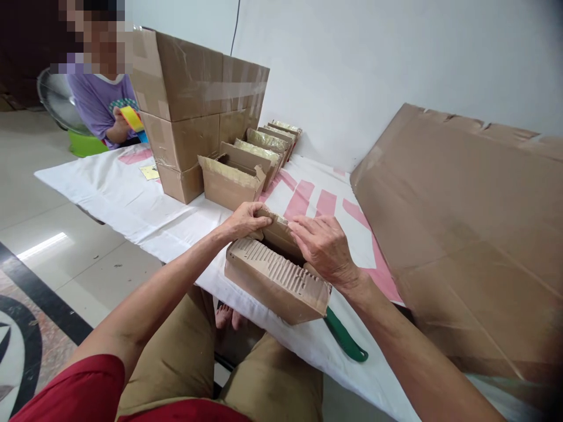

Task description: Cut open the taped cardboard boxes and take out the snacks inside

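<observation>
Left hand (246, 221): fingers curled over the far left edge of the flap (277, 230), thumb beneath — closed on the flap.
Right hand (324, 246): flat, fingers spread, palm down on the same flap from the right; pressing, not clasping.
Flap: brown cardboard, tilted inward over the opening, held between both hands.
Box (277, 284): small, brown, near the front edge of the table (132, 205); open on top, near wall showing bare corrugated ribs, dark gap visible under the flap.
Green handle (345, 340): sticking out from under the box's right corner, lying on the cloth toward the table edge; the rest hidden.
Cloth (114, 193): white with pink bars, covering the table.
Row of boxes (253, 161): same small kind, lined up behind the held one, well apart from the hands, running back toward the wall; nearest one open, the others showing shiny yellowish tops.
Big carton (197, 111): tall, taped, standing left of the row — just beside it.
Cardboard sheet (461, 234): large, flattened, leaning over the right side of the table up toward the wall.
Other person (101, 99): far left behind the table, purple shirt, holding a yellow tape roll (132, 119).
Fan (57, 99): behind that person, partly hidden.
</observation>
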The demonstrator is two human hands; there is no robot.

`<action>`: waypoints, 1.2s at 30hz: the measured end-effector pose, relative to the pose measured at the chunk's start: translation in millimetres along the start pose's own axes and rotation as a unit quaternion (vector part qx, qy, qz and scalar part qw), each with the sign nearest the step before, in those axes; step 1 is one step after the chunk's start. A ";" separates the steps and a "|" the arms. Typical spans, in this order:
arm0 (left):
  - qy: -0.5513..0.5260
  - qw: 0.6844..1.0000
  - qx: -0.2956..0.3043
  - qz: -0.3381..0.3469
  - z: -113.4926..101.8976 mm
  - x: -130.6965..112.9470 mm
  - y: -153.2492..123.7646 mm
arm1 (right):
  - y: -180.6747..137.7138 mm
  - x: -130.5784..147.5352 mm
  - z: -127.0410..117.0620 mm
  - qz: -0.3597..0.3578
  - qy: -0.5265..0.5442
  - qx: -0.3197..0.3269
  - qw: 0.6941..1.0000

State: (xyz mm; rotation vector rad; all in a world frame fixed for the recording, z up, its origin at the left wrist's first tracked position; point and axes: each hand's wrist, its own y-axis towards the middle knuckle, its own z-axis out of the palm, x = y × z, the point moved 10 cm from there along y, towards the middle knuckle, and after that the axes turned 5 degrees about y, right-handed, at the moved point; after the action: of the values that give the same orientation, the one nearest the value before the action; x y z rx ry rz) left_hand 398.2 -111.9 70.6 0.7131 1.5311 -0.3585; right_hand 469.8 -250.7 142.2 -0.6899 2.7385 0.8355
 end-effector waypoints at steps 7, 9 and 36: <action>0.031 0.999 0.011 -0.036 0.4 3.5 -3.5 | 4.0 3.8 2.4 -0.021 -0.042 -0.045 0.998; 0.048 0.998 0.015 -0.029 -1.5 -1.2 -3.0 | 2.0 5.6 3.3 -0.026 -0.048 -0.045 0.997; 0.186 0.975 0.071 0.095 14.5 -30.2 11.9 | 13.4 -54.4 40.1 0.248 0.256 0.091 0.930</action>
State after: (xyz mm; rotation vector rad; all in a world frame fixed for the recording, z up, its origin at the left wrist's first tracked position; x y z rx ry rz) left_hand 415.6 -118.5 100.7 1.0761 1.7820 -0.1970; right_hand 512.7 -197.7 132.7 -0.1828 3.4908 0.5144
